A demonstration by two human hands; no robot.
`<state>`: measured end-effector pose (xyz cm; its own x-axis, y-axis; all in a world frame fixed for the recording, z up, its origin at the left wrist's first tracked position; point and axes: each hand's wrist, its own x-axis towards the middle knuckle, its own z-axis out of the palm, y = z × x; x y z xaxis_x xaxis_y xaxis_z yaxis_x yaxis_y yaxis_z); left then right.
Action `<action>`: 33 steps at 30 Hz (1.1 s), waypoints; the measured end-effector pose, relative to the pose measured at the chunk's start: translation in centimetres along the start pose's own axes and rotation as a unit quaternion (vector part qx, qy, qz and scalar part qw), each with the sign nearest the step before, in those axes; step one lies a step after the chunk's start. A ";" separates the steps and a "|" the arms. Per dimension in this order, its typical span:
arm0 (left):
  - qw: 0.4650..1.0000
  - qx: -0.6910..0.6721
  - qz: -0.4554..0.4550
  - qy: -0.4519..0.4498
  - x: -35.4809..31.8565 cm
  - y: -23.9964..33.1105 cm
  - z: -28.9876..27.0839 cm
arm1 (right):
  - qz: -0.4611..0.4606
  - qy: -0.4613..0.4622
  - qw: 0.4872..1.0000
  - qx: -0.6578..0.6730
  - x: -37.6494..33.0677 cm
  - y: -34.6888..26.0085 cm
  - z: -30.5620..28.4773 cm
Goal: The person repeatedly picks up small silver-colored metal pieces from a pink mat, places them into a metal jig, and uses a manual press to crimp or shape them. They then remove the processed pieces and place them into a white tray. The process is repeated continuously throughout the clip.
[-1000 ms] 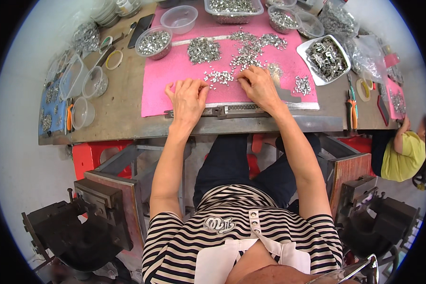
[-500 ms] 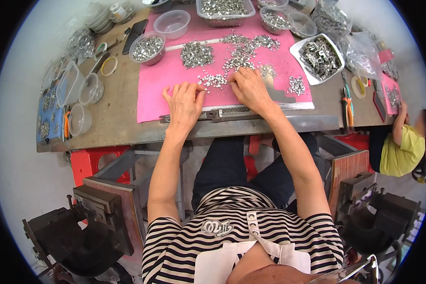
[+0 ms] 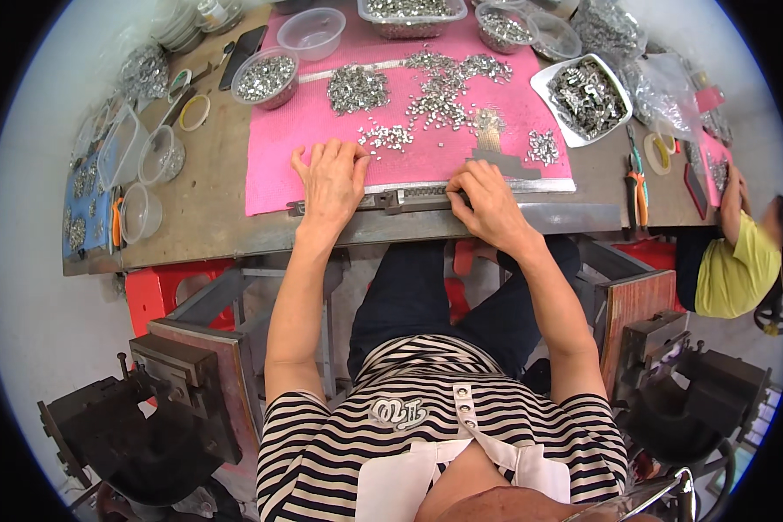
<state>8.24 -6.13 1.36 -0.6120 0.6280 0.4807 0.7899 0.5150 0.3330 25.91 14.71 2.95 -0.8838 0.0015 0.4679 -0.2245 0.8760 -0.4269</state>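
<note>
My left hand [image 3: 331, 181] is palm down on the pink mat [image 3: 274, 165], left of a small scatter of silvery metal pieces [image 3: 385, 137]. Its fingers curl down, thumb close to the index finger; whatever they may hold is too small or hidden. My right hand [image 3: 487, 202] rests at a narrow metal rail fixture [image 3: 396, 200] along the mat's near edge, fingers bent and drawn together over its right part. Its fingertips are partly hidden, so I cannot make out what they pinch. Larger piles of metal pieces [image 3: 357, 89] lie beyond both hands.
A white tray [image 3: 539, 84] of metal parts stands right of the mat, with orange-handled pliers [image 3: 641, 196] nearby. Plastic tubs [image 3: 267, 78] line the far side. Tape rolls [image 3: 195, 113] and a phone [image 3: 249, 57] lie left. Another person [image 3: 739, 265] sits at far right.
My right hand has moved from the loose pieces toward me, down to the rail. My left hand stays beside the small scatter. The whole view has shifted slightly.
</note>
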 end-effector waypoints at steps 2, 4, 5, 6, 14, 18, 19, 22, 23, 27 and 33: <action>1.000 -0.003 0.001 0.005 0.0 0.0 0.1 | -0.008 0.009 1.000 -0.012 0.0 -0.1 0.1; 1.000 -0.004 -0.001 0.008 -0.2 0.0 0.0 | -0.010 0.009 1.000 -0.010 -0.1 -0.2 0.1; 1.000 -0.005 -0.002 0.008 -0.3 0.0 0.0 | -0.012 0.009 1.000 -0.009 -0.1 -0.2 0.1; 1.000 -0.006 -0.004 0.009 -0.3 0.0 0.0 | -0.010 0.017 1.000 -0.002 -0.2 -0.2 0.1; 0.997 -0.073 0.010 0.010 -0.8 2.5 -0.1 | -0.004 0.063 0.998 -0.014 -0.2 -0.9 1.8; 0.991 -0.134 0.022 0.011 -1.7 5.4 0.1 | 0.005 0.089 0.996 -0.009 -0.4 -1.0 2.6; 0.989 -0.143 0.031 0.010 -1.9 5.9 0.1 | 0.012 0.088 0.996 -0.010 -0.4 -1.1 2.6; 0.986 -0.162 0.037 0.005 -2.4 6.7 0.9 | 0.025 0.084 0.996 -0.022 -0.4 -1.2 2.9; 0.985 -0.171 0.039 -0.005 -2.5 6.9 1.0 | 0.028 0.083 0.996 -0.028 -0.4 -1.2 2.9; 0.984 -0.168 0.050 -0.015 -2.8 7.2 1.6 | 0.034 0.077 0.996 -0.017 -0.1 -0.9 2.9; 0.983 -0.170 0.066 -0.009 -2.8 7.5 2.0 | 0.086 0.092 0.991 0.034 -0.1 -0.4 0.7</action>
<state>15.82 -2.84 0.95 -0.5009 0.6884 0.5246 0.8283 0.2054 0.5213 25.79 14.04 2.50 -0.8225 0.2424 0.5146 -0.1089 0.8207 -0.5608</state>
